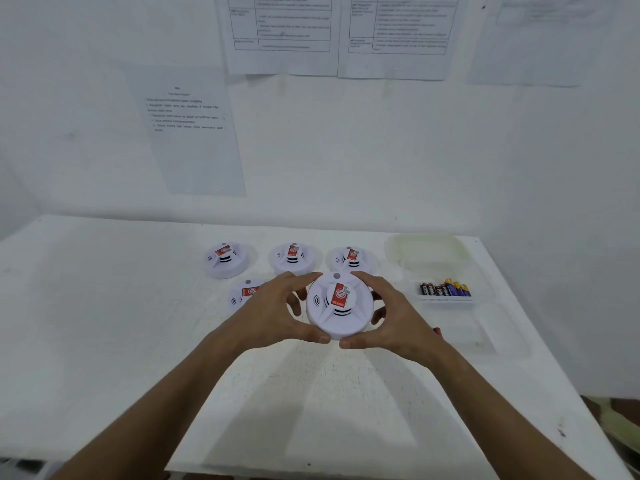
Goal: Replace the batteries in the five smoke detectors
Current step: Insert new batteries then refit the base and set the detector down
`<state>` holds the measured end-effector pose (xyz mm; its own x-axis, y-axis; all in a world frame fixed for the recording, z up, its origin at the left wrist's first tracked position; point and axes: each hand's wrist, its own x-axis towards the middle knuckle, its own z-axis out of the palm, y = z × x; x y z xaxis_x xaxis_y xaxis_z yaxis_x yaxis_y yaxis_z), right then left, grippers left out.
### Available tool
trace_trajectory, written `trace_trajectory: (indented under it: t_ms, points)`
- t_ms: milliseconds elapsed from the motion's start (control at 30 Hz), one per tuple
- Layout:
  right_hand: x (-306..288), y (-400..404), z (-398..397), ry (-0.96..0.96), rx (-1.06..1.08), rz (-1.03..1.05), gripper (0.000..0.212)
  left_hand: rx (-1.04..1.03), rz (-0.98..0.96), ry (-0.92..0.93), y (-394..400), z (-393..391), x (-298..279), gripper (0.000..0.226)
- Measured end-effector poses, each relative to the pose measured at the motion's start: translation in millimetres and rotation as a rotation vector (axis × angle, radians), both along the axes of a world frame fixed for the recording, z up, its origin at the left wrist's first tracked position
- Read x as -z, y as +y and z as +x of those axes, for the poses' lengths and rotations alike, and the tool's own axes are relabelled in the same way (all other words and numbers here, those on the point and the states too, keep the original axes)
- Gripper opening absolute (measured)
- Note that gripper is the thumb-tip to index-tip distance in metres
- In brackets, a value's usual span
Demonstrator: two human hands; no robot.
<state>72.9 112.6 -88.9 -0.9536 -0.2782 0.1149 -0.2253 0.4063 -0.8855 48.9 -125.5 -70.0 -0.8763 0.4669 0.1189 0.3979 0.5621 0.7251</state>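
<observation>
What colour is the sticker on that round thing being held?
Red with white markings, on the white smoke detector, best seen in the head view.

We saw a smooth, matt white plastic smoke detector [339,306] bearing a glossy red paper label [340,295]. The container [446,271] looked like cloudy translucent plastic, the batteries [445,288] shiny-wrapped, the table [104,323] matt white.

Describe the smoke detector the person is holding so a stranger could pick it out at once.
On the white table, left of the clear tray of batteries, five round white smoke detectors sit in a cluster. The held detector is nearest the camera. It alone is gripped at its rim by the left hand and the right hand.
</observation>
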Motion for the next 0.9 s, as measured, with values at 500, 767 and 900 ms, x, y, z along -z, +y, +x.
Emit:
trace_trajectory:
  t_ms: [500, 767, 900]
  points:
    - [18.4, -13.1, -21.2, -0.039, 0.04, 0.053, 0.099, -0.002, 0.009, -0.083, -2.2, -22.9, 24.4, 0.077]
    - [38.3, -21.2, -36.2, -0.083, 0.096, 0.062, 0.084, -0.024, -0.033, -0.141, 0.4, -33.8, 37.1, 0.069]
    - [49.4, -26.1, -43.5, -0.111, 0.138, 0.113, 0.082, -0.021, -0.044, -0.175, 1.7, -38.0, 42.8, 0.07]
